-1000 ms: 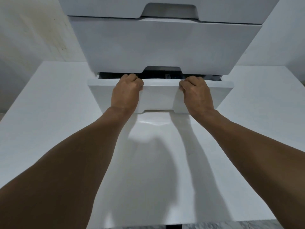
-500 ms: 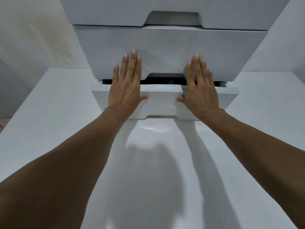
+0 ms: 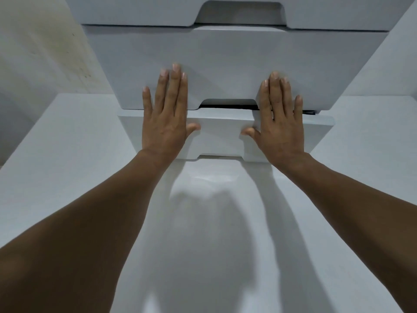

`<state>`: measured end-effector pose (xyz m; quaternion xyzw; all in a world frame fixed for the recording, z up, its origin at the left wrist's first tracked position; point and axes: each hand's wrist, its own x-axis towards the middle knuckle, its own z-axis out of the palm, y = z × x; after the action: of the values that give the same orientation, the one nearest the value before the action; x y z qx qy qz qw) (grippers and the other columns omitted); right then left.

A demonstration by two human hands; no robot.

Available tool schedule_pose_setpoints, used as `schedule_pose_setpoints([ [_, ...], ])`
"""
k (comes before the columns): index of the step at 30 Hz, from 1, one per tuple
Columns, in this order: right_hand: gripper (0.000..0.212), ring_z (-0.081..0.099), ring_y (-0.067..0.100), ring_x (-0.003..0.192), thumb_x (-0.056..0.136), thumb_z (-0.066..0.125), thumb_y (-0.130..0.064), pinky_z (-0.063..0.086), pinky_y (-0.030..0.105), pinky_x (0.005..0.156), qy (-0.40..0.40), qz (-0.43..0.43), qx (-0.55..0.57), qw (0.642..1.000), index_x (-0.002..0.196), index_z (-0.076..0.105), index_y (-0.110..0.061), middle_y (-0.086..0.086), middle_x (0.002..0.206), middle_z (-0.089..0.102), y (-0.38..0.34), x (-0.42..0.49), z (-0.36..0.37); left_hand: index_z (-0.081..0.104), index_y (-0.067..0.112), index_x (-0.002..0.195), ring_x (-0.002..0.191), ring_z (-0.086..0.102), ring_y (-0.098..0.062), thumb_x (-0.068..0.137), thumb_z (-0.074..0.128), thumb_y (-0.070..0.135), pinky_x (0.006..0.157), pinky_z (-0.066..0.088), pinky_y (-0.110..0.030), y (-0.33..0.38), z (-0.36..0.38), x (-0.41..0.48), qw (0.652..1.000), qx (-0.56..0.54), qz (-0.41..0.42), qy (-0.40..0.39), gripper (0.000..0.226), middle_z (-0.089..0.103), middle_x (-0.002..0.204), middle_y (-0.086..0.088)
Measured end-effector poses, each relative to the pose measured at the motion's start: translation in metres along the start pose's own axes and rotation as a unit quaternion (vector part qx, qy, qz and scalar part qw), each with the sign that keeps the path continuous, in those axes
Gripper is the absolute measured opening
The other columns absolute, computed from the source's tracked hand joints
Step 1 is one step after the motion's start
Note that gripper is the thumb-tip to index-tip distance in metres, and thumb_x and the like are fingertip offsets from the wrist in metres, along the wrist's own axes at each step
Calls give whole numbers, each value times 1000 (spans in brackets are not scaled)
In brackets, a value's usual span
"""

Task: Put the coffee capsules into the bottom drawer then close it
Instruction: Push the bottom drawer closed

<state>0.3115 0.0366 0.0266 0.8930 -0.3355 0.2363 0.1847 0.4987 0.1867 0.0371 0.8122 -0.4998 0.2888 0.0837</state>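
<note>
A: Bottom drawer (image 3: 220, 137), where does it sit?

B: At the foot of a white stack of drawers, on the white tabletop (image 3: 67, 154). Its front stands a little proud of the middle drawer (image 3: 225, 64) above it, so it is not quite shut. A thin dark slit shows along its top edge, under the middle drawer's notch and again past the right hand.

A: And the hands?

B: Both lie flat, fingers straight and held close, gripping nothing. The left hand (image 3: 165, 116) has its palm on the front of the bottom drawer, and its fingers reach up over the face of the middle drawer. The right hand (image 3: 278, 123) mirrors it on the other side. The thumbs point toward each other across the bare centre of the drawer front, well apart.

A: The coffee capsules?

B: I cannot make any out. The slit is too dark and narrow to tell what lies inside.

A: Anything else around?

B: A top drawer (image 3: 135, 12) sits above the middle one, with a cut-out handle notch in its lower edge. The bottom drawer has a like notch in its own lower edge, just above the tabletop. A stained, off-white wall (image 3: 33, 53) rises at the left. Both forearms stretch over the tabletop and throw soft shadows on it.

A: Does anything stand in the way?

B: The tabletop in front of the drawers is bare but for those shadows. Only the hands cover parts of the two drawer fronts.
</note>
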Motion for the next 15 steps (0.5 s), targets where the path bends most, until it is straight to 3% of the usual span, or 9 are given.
schedule_pose_setpoints([
  [10,109,9,34,148,73,69,-54,20,56,116,-1,12,22,1000,151,11,-4,16,160,11,-4,1,-1,6,4,149,145,8,-35,77,65,53,116,9,-54,4,-2,0,1000,-16,-8,2,106,9,158,-17],
  [13,108,7,33,148,75,70,-51,18,56,116,-10,10,24,1000,152,8,-5,15,160,8,-4,-1,-7,13,5,148,138,28,-37,73,70,53,115,22,-49,3,-6,-1,1000,-23,-14,0,105,27,151,-19],
  [15,105,8,33,148,78,70,-47,18,56,116,-9,0,24,1000,152,9,-4,16,160,8,-1,-1,-10,22,5,145,116,48,-37,70,75,50,102,39,-44,3,-5,-2,1000,-30,-10,2,102,47,130,-21],
])
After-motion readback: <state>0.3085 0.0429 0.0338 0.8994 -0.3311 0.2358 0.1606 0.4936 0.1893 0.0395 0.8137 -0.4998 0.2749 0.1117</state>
